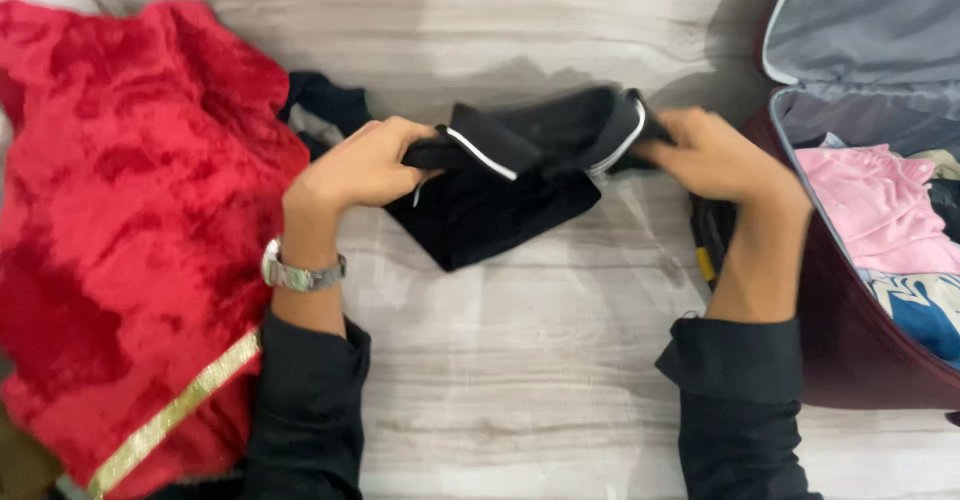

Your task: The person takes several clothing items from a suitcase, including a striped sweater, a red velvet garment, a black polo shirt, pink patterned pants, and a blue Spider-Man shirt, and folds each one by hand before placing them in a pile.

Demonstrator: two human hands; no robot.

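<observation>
A black garment with thin white piping [500,185] is held folded just above the pale wood-look floor in the middle of the head view. My left hand [365,165] grips its left end; a metal watch sits on that wrist. My right hand [715,155] grips its right end. Both arms wear dark long sleeves. The lower part of the garment hangs down as a point between my hands.
A large red velvety cloth with a gold band [130,230] lies at the left, with a dark item [320,105] poking out behind it. An open maroon suitcase [850,360] at the right holds pink and blue clothes [880,205]; its grey lid is raised.
</observation>
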